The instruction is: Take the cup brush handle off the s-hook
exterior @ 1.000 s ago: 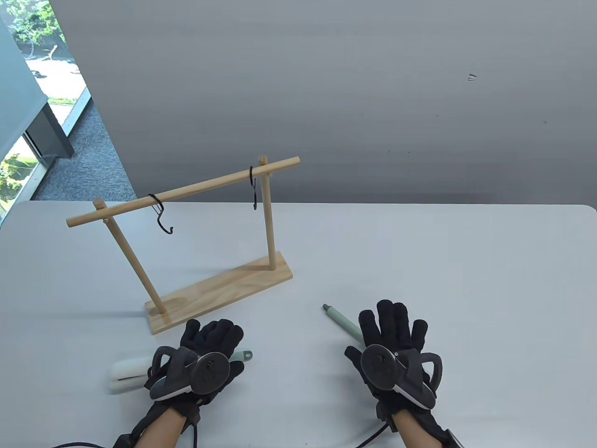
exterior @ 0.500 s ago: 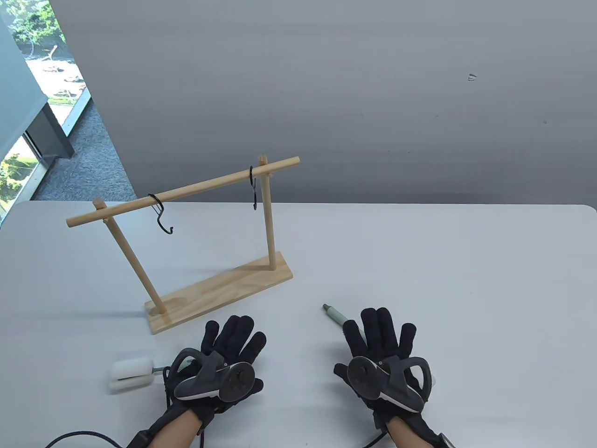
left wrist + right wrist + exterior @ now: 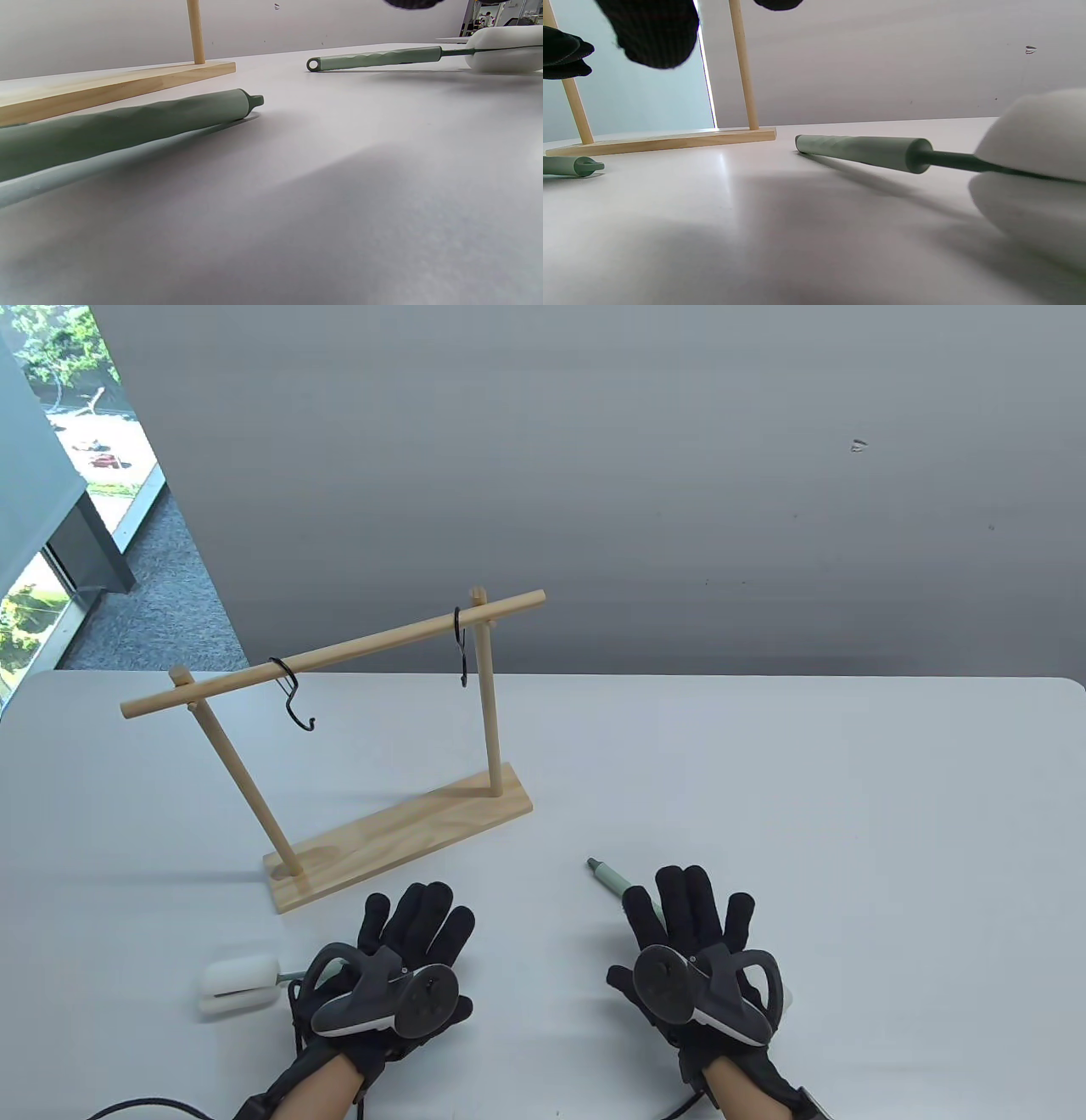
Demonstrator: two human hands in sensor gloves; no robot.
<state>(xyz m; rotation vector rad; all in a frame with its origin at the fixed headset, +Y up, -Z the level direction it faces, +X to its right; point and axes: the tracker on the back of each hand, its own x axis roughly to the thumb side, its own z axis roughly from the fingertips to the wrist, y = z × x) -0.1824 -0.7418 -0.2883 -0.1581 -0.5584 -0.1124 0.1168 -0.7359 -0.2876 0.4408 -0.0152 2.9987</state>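
Two cup brushes lie flat on the white table. The left brush has its white sponge head point(image 3: 240, 984) beside my left hand point(image 3: 411, 929), which hovers open over its green handle point(image 3: 127, 127) with fingers spread. The right brush's green handle point(image 3: 607, 877) sticks out from under my right hand point(image 3: 691, 903), which is open and flat above it. Its sponge head point(image 3: 1039, 135) and handle point(image 3: 861, 150) fill the right wrist view. Both black S-hooks point(image 3: 294, 695) point(image 3: 461, 645) hang empty on the wooden rack's bar point(image 3: 339, 653).
The wooden rack's base point(image 3: 399, 836) stands just beyond my left hand, its two posts rising from it. The table's far edge point(image 3: 764, 677) meets a grey wall. A window and floor show at the far left.
My left hand has shifted right, covering the handle's ring end that showed before. My right hand has drawn back slightly toward me. Both brushes lie where they were.
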